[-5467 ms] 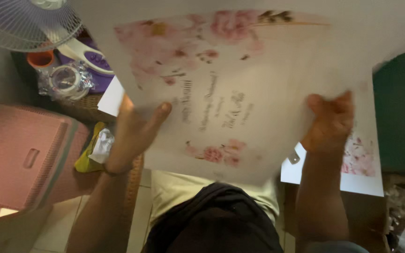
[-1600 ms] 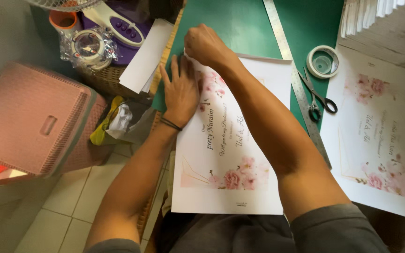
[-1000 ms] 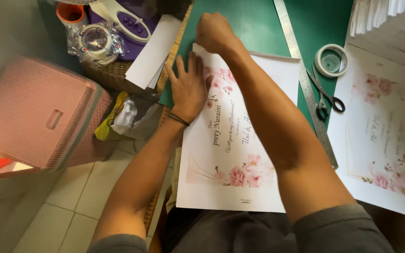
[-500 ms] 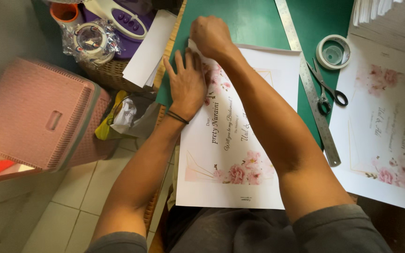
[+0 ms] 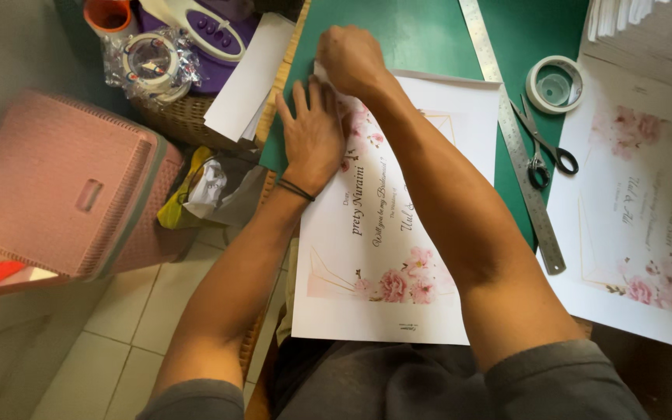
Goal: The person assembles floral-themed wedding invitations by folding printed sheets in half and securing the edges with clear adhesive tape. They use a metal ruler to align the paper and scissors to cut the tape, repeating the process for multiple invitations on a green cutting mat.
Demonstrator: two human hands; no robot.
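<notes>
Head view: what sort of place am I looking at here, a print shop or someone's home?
Probably a home craft desk rather than a shop: a green cutting mat with a steel ruler, scissors and a tape roll, floral printed sheets, a tiled floor and a pink plastic stool beside it.

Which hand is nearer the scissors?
Right. The right hand pinches the printed sheet's top corner, nearer the scissors beside the ruler. The left hand lies flat on the sheet's far edge.
</notes>
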